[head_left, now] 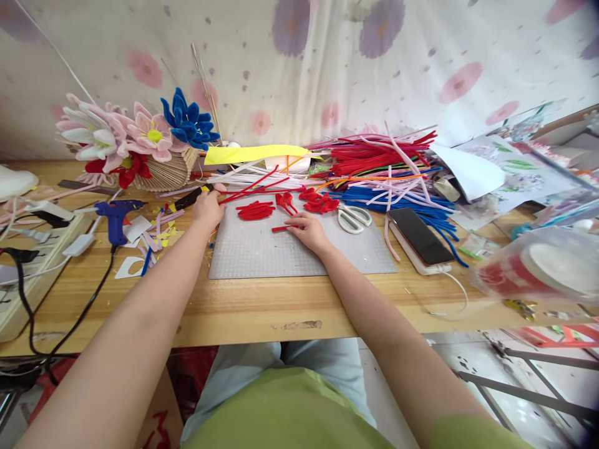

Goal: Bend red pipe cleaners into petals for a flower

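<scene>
Long red fuzzy stems [255, 190] lie farthest, thin and loosely crossed, rising toward the far right. Nearer, a red bundle [255, 211] lies flat, left of the looped red pieces [322, 202]. One short red strip [279, 229], straight, lies crosswise, nearest of all.

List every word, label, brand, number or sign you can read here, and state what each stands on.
None: no text can be read for certain.
Cup: red pattern, too blurred to tell any lettering.
Packet: any print is too small and blurred to read.
Mat: grid lines, no readable numbers.
Phone: dark screen, no readable text.
</scene>
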{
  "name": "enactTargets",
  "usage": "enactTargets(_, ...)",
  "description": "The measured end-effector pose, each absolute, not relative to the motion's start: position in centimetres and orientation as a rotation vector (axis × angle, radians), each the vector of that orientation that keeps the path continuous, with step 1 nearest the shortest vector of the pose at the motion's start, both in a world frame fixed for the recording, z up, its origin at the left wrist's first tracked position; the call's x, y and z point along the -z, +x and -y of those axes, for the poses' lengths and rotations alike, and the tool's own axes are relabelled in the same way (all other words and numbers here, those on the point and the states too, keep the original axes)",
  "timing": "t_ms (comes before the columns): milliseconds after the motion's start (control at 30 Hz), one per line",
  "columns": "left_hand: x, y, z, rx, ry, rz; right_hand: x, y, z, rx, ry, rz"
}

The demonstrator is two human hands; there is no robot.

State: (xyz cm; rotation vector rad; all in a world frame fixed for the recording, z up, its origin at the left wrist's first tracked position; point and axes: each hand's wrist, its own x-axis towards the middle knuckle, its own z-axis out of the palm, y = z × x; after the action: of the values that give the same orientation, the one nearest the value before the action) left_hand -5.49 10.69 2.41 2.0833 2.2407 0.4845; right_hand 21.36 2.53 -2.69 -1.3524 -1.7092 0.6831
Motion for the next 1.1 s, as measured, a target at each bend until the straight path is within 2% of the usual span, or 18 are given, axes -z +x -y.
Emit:
enactTargets(200, -1.5, -6.3, -10.6, -0.416, 2.116, -2.308, 2.6, 21.3, -2.4, -0.669, -1.401, 1.709)
enactTargets(400, -3.1, -7.6, -9.7, -0.816, 2.155, -2.316, 2.9, 21.6, -2.4, -0.611, -1.37, 1.708)
enactTargets(600, -5.6, -8.2, -6.6, -1.299, 2.13, -2.133, 1.1, 21.3, -1.5, -0.172, -1.458, 1.66)
enactTargets(733, -5.3, -7.3, -4.5, -1.361, 2.224, -2.011, -0.6, 19.2, -0.7, 0.12, -1.408, 1.721)
enactTargets(933, -4.3, -5.5, -2.6, -1.265, 2.402, -1.795, -2.0, 17.4, -1.9, 0.14, -1.403, 1.859)
enactTargets(1033, -4.3, -4.4, -2.4, -1.421, 2.262, -1.677, -3.0, 18.0, -3.6, 0.077, -1.428, 1.809)
enactTargets(1100, -4.2, -3.1, -2.6, -1.561, 2.0, -1.643, -3.9, 18.2, -4.8, -0.081, -1.373, 1.714)
